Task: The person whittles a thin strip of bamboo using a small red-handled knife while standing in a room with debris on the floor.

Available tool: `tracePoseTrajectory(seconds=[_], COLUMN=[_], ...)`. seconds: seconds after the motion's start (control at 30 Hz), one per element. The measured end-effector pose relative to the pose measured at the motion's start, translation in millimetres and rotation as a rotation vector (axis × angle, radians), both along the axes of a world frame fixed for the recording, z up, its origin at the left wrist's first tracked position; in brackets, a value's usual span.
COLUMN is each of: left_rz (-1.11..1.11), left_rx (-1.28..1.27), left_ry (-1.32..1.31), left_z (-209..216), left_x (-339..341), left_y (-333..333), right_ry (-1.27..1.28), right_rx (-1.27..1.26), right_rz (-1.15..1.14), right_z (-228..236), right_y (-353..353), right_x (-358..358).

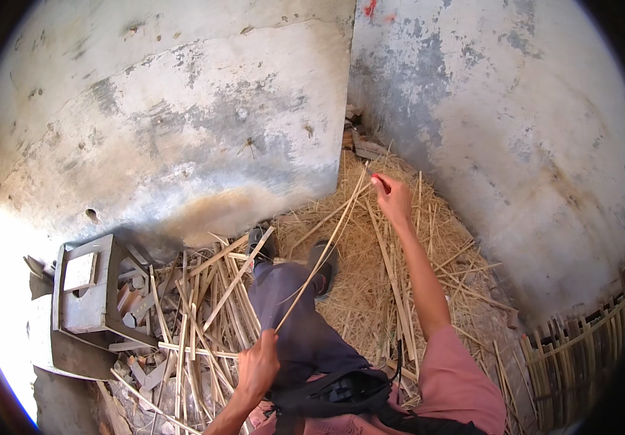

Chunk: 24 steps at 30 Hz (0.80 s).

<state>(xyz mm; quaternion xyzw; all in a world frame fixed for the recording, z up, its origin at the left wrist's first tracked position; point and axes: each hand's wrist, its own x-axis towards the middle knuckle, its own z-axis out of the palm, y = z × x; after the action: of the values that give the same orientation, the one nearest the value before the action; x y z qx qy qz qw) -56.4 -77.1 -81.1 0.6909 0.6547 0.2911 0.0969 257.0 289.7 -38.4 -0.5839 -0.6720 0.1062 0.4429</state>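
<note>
A long, thin bamboo strip (317,270) slants up and away across my dark trouser leg. My left hand (258,365) is closed around its near end, low in the middle of the view. Toward its far end the strip seems doubled, with two thin lengths side by side. Close to that end my right hand (396,203) is held out with its fingers curled in. A bit of red shows at the fingertips and inside the curl; whether it is a held thing or a finger wrap I cannot make out.
Pale shavings (363,250) cover the ground around my shoes. Loose bamboo strips (211,312) lie piled on my left over rubble, beside a wooden box-like frame (84,290). A woven slat basket or fence (581,362) stands at the right. Worn walls (254,109) meet ahead.
</note>
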Motion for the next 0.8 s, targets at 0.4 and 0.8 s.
tracePoseTrajectory(seconds=[0.4,0.8], left_rz=[0.216,0.018], left_rx=[0.062,0.082], left_ry=[-0.153,-0.351], left_z=[-8,3], left_x=[-24,23], left_y=[-8,34], right_ry=[-0.383,0.790], right_rx=[-0.416,-0.377], right_rz=[-0.395,0.572], right_z=[-96,19], right_y=[34,-96], right_x=[192,-18])
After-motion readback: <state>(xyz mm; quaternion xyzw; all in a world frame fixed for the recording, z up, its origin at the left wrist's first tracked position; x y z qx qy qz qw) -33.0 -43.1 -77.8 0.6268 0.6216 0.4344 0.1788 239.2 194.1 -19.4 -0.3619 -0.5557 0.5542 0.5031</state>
